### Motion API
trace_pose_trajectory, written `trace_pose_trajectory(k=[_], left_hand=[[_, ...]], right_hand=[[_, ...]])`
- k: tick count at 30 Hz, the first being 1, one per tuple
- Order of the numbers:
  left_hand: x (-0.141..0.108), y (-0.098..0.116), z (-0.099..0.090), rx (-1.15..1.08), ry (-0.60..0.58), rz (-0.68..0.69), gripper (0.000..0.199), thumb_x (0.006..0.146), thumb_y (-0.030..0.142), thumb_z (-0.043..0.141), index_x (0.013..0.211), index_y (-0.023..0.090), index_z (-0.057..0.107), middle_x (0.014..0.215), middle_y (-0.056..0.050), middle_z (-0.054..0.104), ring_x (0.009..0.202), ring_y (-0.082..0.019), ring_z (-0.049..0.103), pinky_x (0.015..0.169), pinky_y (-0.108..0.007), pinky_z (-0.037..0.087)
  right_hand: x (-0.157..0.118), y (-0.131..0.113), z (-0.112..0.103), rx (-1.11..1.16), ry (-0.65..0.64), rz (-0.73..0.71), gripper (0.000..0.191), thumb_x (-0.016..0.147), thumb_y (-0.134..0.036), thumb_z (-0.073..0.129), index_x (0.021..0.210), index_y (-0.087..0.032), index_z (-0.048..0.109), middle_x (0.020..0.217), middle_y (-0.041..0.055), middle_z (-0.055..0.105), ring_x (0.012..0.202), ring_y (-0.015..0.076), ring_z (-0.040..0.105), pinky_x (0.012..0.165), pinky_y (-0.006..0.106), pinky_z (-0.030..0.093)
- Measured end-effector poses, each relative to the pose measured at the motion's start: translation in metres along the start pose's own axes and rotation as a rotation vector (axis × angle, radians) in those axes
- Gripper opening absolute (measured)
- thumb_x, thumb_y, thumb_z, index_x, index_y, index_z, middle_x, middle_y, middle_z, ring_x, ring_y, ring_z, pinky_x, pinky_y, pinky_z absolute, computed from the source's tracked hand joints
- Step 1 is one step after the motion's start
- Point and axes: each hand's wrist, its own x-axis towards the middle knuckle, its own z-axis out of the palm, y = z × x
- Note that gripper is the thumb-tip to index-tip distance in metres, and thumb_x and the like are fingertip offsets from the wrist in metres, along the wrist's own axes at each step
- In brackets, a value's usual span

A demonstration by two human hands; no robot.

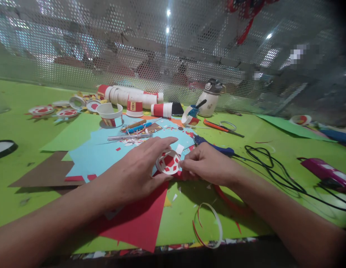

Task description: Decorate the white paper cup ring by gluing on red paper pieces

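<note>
1. Your left hand (136, 169) holds a small white paper cup (168, 162) w/ red patches on its base: thumb under the rim, fingers curled over the top, index stretched out toward the blue paper.
2. Your right hand (208, 163) is pinched narrow at the cup's right edge, fingertips (185, 163) touching the rim; can't tell if there's a scrap betw. them.
3. Cup sits btwn both hands, base facing you, just above the red paper sheet (136, 219) and at the near edge of the light-blue sheet (105, 152).
4. All this lies on a green table (27, 130). A brown sheet (47, 173) lies left of the blue one.
5. Near your right hand: blue-handled tool (214, 147) just behind it, black cable (273, 167) to the right, a magenta device (326, 173) further right.
6. Front edge: a cut white-and-red cup rim ring (209, 227), lying loose.
7. Back of table: stack of white/red cups on their side (130, 95), a cut cup (109, 113), pens and tools (136, 128), a white bottle (210, 98), orange-handled scissors (221, 127).
8. Far left: finished red/white discs (41, 110). Perforated mesh screen (173, 56) closes off the back.
</note>
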Motion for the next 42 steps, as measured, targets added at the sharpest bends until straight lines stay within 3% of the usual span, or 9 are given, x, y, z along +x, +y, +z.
trace_pose_trajectory(k=[14, 22, 26, 37, 42], left_hand=[[-0.0016, -0.005, 0.0014, -0.024, 0.0, -0.004, 0.062, 0.084, 0.026, 0.064, 0.139, 0.022, 0.035, 0.131, -0.01, 0.058, 0.117, -0.024, 0.057, 0.094, -0.036, 0.049], [0.0004, -0.0076, 0.0009, -0.055, -0.023, -0.01, 0.06, 0.083, 0.026, 0.064, 0.137, 0.02, 0.038, 0.133, -0.01, 0.058, 0.121, -0.024, 0.056, 0.099, -0.038, 0.047], [0.0008, -0.0086, 0.0007, -0.07, -0.03, -0.008, 0.059, 0.083, 0.027, 0.063, 0.137, 0.021, 0.039, 0.133, -0.01, 0.058, 0.121, -0.024, 0.056, 0.1, -0.039, 0.046], [0.0018, -0.0063, -0.0001, -0.108, -0.026, -0.004, 0.058, 0.084, 0.03, 0.063, 0.136, 0.019, 0.039, 0.131, -0.012, 0.059, 0.118, -0.024, 0.058, 0.096, -0.038, 0.048], [0.0028, -0.0092, -0.0002, -0.152, -0.042, -0.034, 0.06, 0.083, 0.034, 0.063, 0.137, 0.021, 0.039, 0.127, -0.011, 0.062, 0.114, -0.025, 0.06, 0.094, -0.04, 0.049]], right_hand=[[-0.0007, 0.0046, -0.0012, -0.009, -0.016, -0.033, 0.024, 0.072, -0.02, 0.052, 0.052, -0.015, 0.065, 0.044, -0.003, 0.051, 0.041, 0.0073, 0.041, 0.041, 0.021, 0.029], [0.0008, 0.008, -0.0041, -0.155, 0.183, -0.125, 0.033, 0.078, -0.03, 0.051, 0.048, -0.017, 0.055, 0.044, -0.0033, 0.043, 0.044, 0.0079, 0.035, 0.044, 0.024, 0.024], [0.0012, 0.0056, -0.0025, -0.188, 0.169, -0.128, 0.035, 0.078, -0.033, 0.053, 0.047, -0.018, 0.048, 0.043, -0.0049, 0.038, 0.043, 0.0073, 0.032, 0.043, 0.024, 0.022], [-0.0003, 0.0026, 0.0018, -0.235, 0.128, -0.113, 0.03, 0.075, -0.03, 0.053, 0.048, -0.018, 0.049, 0.044, -0.0042, 0.043, 0.042, 0.0073, 0.034, 0.042, 0.024, 0.021], [-0.0008, 0.004, -0.0052, -0.16, 0.205, -0.141, 0.036, 0.078, -0.034, 0.053, 0.046, -0.018, 0.049, 0.044, -0.0052, 0.039, 0.044, 0.0079, 0.033, 0.045, 0.025, 0.024]])
